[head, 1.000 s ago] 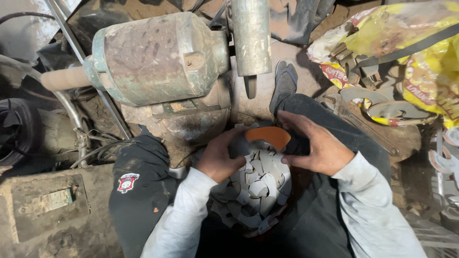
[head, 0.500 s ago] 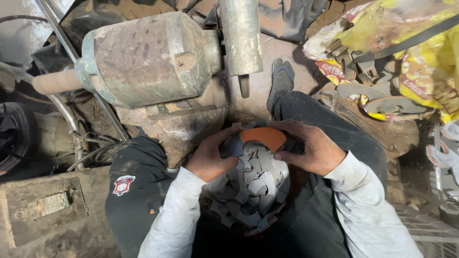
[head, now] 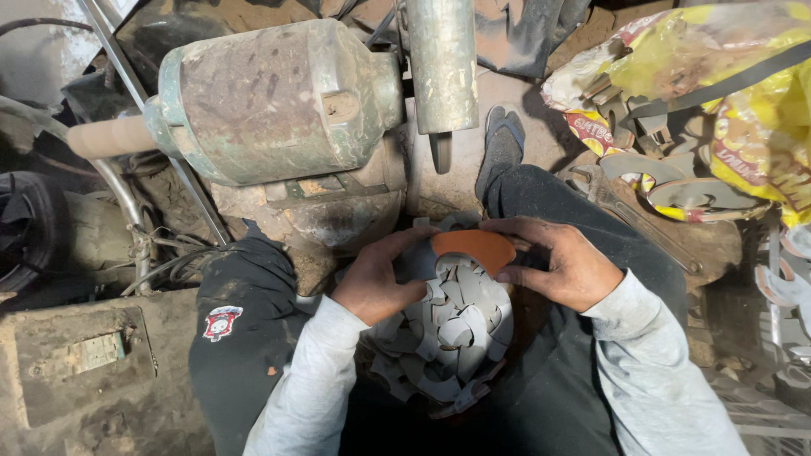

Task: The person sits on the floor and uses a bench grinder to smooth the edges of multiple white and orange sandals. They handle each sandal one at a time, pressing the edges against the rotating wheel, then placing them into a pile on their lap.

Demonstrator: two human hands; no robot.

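An orange bowl [head: 473, 247] sits in my lap, heaped with several grey, curved metal pieces [head: 452, 325]. My left hand [head: 378, 279] grips the bowl's left side, fingers curled over the rim and the pile. My right hand [head: 564, 268] holds the right side, fingertips resting on the orange rim. Both hands are dirty. Most of the bowl is hidden under the metal pieces.
A large rusty green motor [head: 270, 101] with a wooden-coloured shaft stands just ahead, beside a vertical metal pipe [head: 441, 63]. Yellow sacks [head: 743, 110] with more metal parts lie at the right. My sandalled foot [head: 500, 143] rests forward. A dusty block [head: 76, 363] lies lower left.
Both hands have kept their hold on the bowl and shifted slightly along its rim. The view has tilted a little; the pile looks unchanged.
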